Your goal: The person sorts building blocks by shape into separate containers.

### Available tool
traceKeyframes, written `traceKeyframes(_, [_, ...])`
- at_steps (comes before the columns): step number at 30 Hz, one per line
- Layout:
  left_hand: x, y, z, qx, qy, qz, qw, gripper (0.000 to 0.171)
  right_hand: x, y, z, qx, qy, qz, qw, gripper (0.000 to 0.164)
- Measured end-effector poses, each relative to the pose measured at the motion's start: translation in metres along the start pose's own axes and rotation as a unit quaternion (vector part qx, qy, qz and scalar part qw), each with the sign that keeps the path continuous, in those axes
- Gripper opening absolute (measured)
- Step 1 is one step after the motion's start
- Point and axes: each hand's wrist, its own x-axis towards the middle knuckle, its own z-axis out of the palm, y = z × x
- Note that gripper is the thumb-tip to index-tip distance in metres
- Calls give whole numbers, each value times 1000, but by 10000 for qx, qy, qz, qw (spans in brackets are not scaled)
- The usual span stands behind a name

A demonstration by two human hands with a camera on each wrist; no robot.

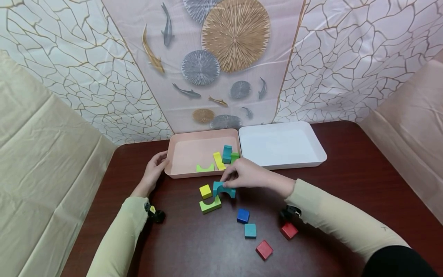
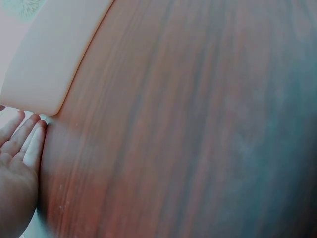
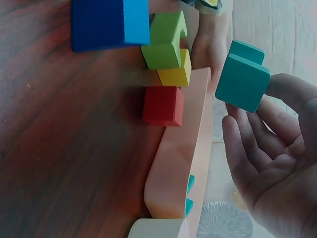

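Near the counter's (image 1: 194, 238) far edge, the right hand's grip (image 1: 243, 173) pinches 1 teal arch (image 1: 217, 188) sideways, just before the pink tray (image 1: 190, 148). The left hand's grip (image 1: 154, 169), fingers straight, touches the tray.

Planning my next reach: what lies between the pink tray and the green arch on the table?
The yellow cube lies between the pink tray and the green arch, as the head and right wrist views show.
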Motion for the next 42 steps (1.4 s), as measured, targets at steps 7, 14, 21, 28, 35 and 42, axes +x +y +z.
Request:
traceKeyframes(7, [-1, 3, 1, -62, -20, -87, 9999, 56, 6, 2, -9, -49, 188, 100, 9998, 11])
traceKeyframes(14, [-2, 3, 1, -28, -23, -48, 10000, 57, 12, 6, -17, -32, 452, 112, 9989, 10])
traceKeyframes(21, [-1, 1, -1, 45, -29, 23, 10000, 56, 20, 9, -22, -154, 617, 293, 9975, 11])
traceKeyframes(28, [-1, 1, 0, 77, 10, 17, 10000, 55, 25, 17, -25, 103, 757, 427, 9962, 11])
traceKeyframes(35, [0, -2, 1, 150, 129, 130, 9997, 54, 32, 29, -29, 98, 862, 481, 9951, 15])
traceKeyframes(42, [1, -1, 1, 17, 61, 86, 9999, 54, 38, 36, -33, -11, 1001, 659, 9928, 16])
